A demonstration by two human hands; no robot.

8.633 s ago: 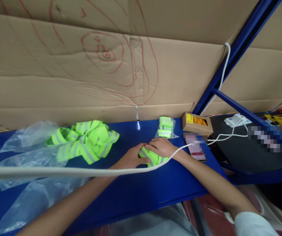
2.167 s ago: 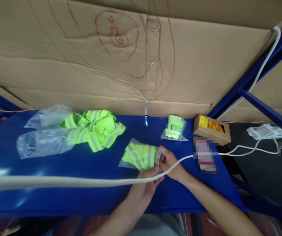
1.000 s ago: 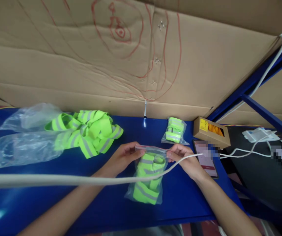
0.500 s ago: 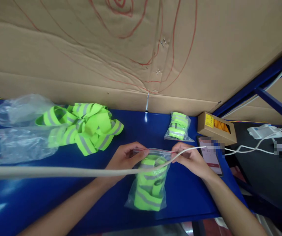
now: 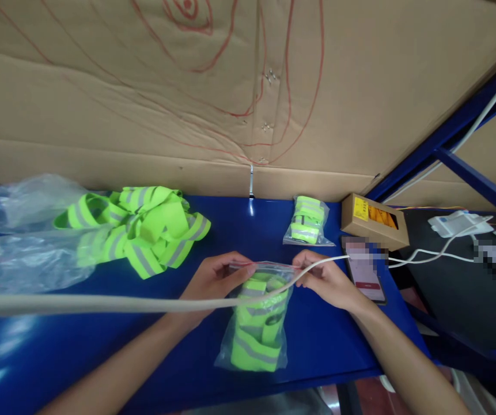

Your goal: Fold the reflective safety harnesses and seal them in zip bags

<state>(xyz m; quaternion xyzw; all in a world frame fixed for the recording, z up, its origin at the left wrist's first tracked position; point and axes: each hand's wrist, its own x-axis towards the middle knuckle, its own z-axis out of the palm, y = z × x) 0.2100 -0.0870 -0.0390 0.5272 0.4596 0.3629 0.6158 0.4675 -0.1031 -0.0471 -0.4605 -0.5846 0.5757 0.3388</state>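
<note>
A clear zip bag [image 5: 258, 331] with a folded neon-yellow reflective strap inside lies near the front edge of the blue table [image 5: 325, 346]. My left hand [image 5: 219, 279] pinches the left end of its red-lined top strip between thumb and fingers. At the strip's right end, my right hand [image 5: 323, 279] is closed on the bag's corner. A white cable [image 5: 122, 304] crosses the view in front of the bag and partly covers my right fingertips. Behind my right hand sits a second bagged strap [image 5: 307, 220].
Loose neon straps [image 5: 156, 225] and large clear plastic bags [image 5: 27, 259] lie at the left. A phone [image 5: 365, 274] and a cardboard box [image 5: 375, 221] with orange items stand at the right. A cardboard wall [image 5: 122, 115] rises behind the table.
The view has shifted slightly, so most things appear a little further left. Both hands keep their hold on the bag's top strip.
</note>
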